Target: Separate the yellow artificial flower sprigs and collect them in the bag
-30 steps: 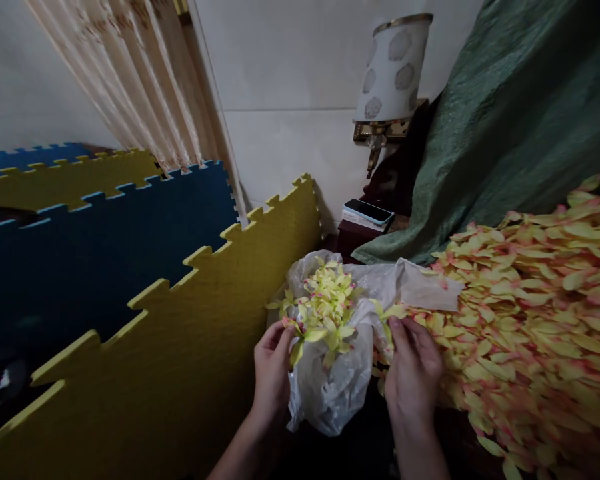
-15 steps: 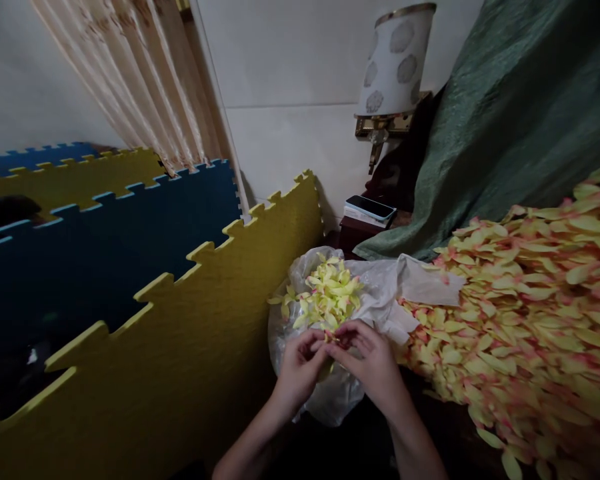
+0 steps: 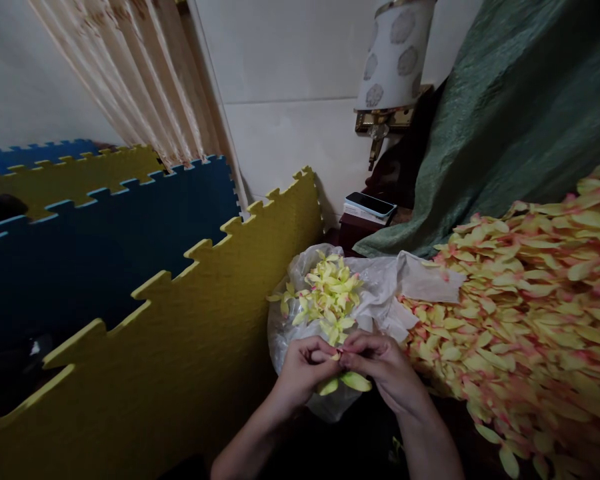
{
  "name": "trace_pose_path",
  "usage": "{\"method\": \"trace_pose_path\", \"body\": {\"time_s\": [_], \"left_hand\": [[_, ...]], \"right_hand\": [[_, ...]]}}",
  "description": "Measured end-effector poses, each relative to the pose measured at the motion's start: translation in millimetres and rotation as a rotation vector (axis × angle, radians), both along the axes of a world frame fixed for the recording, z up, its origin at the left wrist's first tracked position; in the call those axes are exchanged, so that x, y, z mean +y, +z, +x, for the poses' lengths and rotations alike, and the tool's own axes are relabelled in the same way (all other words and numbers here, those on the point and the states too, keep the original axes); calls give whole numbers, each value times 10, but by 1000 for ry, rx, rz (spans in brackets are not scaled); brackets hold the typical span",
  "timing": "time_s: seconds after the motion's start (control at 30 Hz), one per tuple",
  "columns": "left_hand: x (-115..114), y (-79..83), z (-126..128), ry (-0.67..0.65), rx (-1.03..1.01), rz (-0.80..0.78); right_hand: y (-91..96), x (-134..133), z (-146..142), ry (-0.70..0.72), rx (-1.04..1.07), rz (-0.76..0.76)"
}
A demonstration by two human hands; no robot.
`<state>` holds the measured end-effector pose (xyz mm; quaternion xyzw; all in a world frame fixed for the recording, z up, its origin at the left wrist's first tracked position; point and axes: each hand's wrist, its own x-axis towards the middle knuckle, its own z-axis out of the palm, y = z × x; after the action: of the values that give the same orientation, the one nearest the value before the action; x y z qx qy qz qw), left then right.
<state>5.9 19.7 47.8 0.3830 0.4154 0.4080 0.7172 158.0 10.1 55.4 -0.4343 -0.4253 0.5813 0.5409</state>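
My left hand (image 3: 300, 370) and my right hand (image 3: 383, 367) meet fingertip to fingertip, both closed in a pinch. Between them is an artificial flower (image 3: 356, 381), yellow-green with a pink centre; some of its petals stick out below my fingers, and its middle is mostly covered. Just beyond, a heap of yellow-green flowers (image 3: 333, 283) lies on a clear plastic bag (image 3: 283, 340). To the right spreads a big pile of loose yellow and pink petal pieces (image 3: 525, 300).
A yellow foam mat (image 3: 220, 320) with toothed edges stands upright on the left, a dark blue mat (image 3: 115, 260) behind it. A phone (image 3: 370, 204) rests on a box past the bag. Green cloth (image 3: 490, 133) hangs at right, near a wall lamp (image 3: 393, 60).
Both hands have come slightly down toward me, still pinched together. Petals now show below my fingers, and another flower is visible just beyond the fingertips.
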Motion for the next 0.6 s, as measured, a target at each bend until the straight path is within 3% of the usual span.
{"method": "trace_pose_path", "body": {"time_s": [0.23, 0.4, 0.6], "left_hand": [[20, 47, -69, -108, -52, 67], [-5, -17, 13, 23, -27, 73], [19, -51, 8, 245, -53, 36]], "right_hand": [[5, 28, -20, 16, 100, -107], [-199, -15, -116, -267, -25, -80], [-398, -99, -85, -679, -26, -45]]}}
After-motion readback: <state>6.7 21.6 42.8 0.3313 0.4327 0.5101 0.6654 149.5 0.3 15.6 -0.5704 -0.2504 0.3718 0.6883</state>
